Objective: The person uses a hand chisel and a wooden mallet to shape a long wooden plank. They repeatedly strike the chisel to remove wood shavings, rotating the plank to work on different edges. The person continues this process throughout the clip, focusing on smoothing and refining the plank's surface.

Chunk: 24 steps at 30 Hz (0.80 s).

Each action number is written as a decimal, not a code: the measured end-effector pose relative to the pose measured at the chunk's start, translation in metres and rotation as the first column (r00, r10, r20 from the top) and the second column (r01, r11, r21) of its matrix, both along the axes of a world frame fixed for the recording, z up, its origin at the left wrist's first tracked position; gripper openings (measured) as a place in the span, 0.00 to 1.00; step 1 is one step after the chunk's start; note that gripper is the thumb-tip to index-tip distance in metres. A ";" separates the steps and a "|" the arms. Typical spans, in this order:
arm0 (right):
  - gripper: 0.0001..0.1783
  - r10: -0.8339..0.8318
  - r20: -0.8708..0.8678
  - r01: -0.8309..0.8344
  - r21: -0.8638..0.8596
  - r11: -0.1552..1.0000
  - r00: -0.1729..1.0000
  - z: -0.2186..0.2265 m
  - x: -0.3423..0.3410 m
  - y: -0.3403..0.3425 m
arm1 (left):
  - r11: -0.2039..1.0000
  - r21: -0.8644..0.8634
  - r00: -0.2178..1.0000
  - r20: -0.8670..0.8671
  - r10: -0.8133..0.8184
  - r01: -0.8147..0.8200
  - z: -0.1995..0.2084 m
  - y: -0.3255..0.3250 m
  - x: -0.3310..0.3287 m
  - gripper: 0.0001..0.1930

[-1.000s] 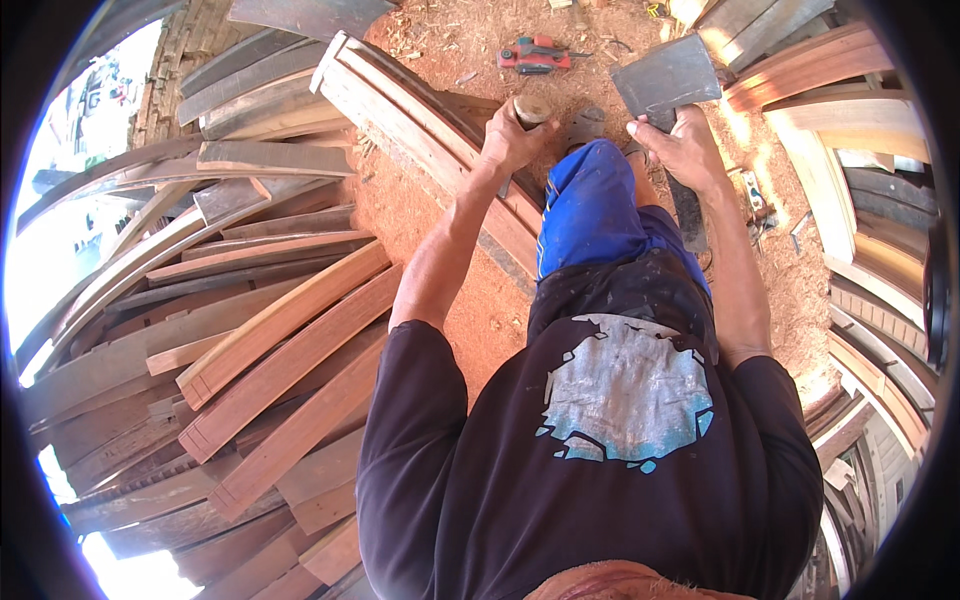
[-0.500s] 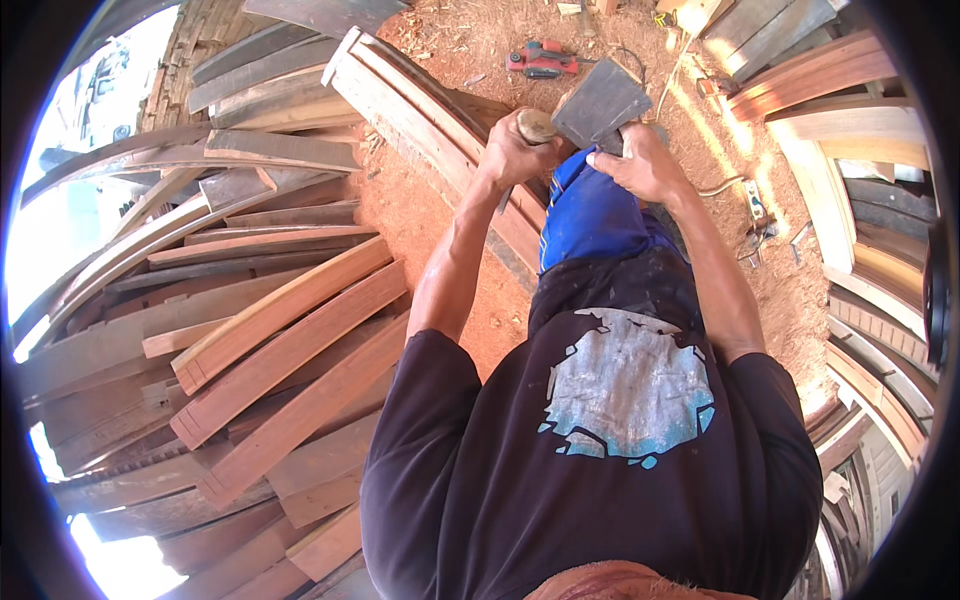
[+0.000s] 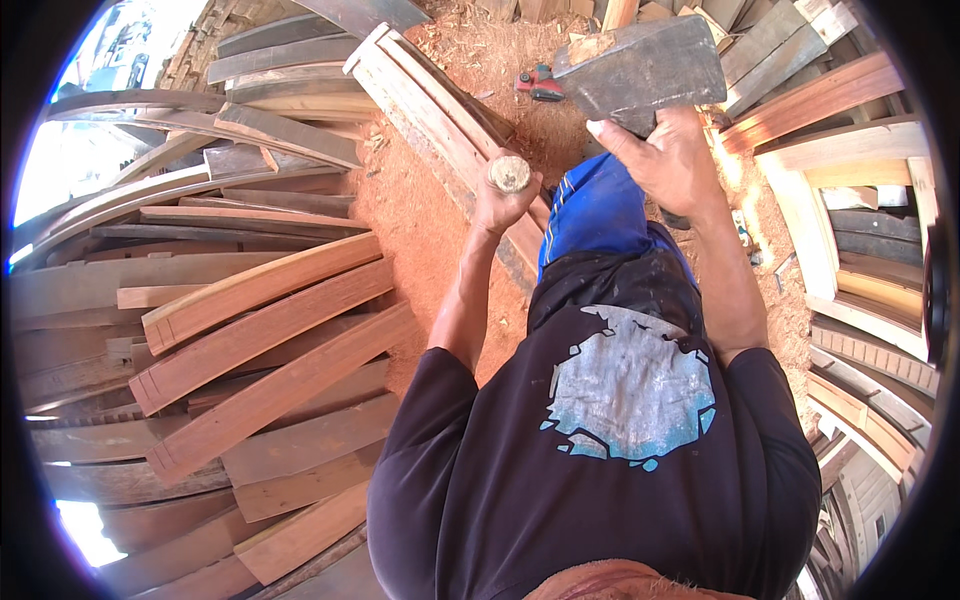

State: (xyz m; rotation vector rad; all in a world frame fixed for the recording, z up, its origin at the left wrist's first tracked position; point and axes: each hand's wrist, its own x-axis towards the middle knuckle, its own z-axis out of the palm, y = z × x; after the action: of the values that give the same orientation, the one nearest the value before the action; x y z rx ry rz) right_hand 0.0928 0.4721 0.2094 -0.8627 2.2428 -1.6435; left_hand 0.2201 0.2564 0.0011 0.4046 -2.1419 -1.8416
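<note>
My left hand (image 3: 500, 206) is wrapped round a chisel, whose round wooden handle end (image 3: 510, 174) points up at the view. The blade is hidden beneath the hand. Under and beyond it runs a long wooden beam (image 3: 425, 112) with lengthwise grooves, slanting from the far left towards my blue-clad leg. My right hand (image 3: 676, 168) grips a mallet with a big dark block head (image 3: 645, 72), raised to the right of the chisel and apart from it. The thumb lies stretched along the mallet's near side.
A red power tool (image 3: 541, 84) lies on the sawdust-covered ground (image 3: 420, 250), partly behind the mallet. Stacked planks (image 3: 270, 335) fill the left side. More boards (image 3: 815, 100) and curved wooden pieces (image 3: 790, 235) stand at the right.
The mallet has risen towards the view and right, away from the chisel handle. My left hand with the chisel has shifted slightly left and nearer, the handle end now facing up.
</note>
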 end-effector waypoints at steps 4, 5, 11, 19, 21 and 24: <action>0.15 0.235 -0.085 -0.174 0.444 0.879 0.968 -0.002 0.021 -0.017 | 0.993 -0.114 0.996 -0.084 -0.015 0.005 -0.009 0.003 0.018 0.14; 0.15 0.303 -0.089 -0.203 0.561 0.803 0.949 -0.015 0.025 -0.022 | 0.991 -0.134 0.995 -0.099 -0.024 0.010 -0.016 0.003 0.021 0.15; 0.18 0.501 -0.085 -0.269 0.761 0.591 0.861 -0.052 0.028 -0.035 | 0.994 -0.081 0.988 -0.143 0.065 -0.077 0.008 0.026 0.027 0.14; 0.19 0.169 -0.112 -0.148 0.173 0.974 0.979 -0.006 0.020 -0.003 | 0.980 -0.064 0.982 -0.044 0.184 -0.187 -0.003 0.017 0.012 0.13; 0.18 0.053 -0.186 -0.039 0.077 0.996 0.981 0.013 0.026 0.003 | 0.990 -0.029 0.990 0.012 0.139 -0.139 0.000 0.022 0.023 0.12; 0.16 0.101 -0.107 -0.072 0.253 0.965 0.989 0.005 0.036 0.000 | 0.990 -0.127 0.998 0.009 0.070 -0.068 0.003 0.027 0.030 0.11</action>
State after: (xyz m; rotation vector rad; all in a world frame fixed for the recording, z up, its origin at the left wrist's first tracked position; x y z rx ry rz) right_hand 0.1291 0.4721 0.2146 -0.9988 2.3871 -1.2685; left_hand 0.2501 0.2831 0.0045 0.4573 -2.2105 -1.6599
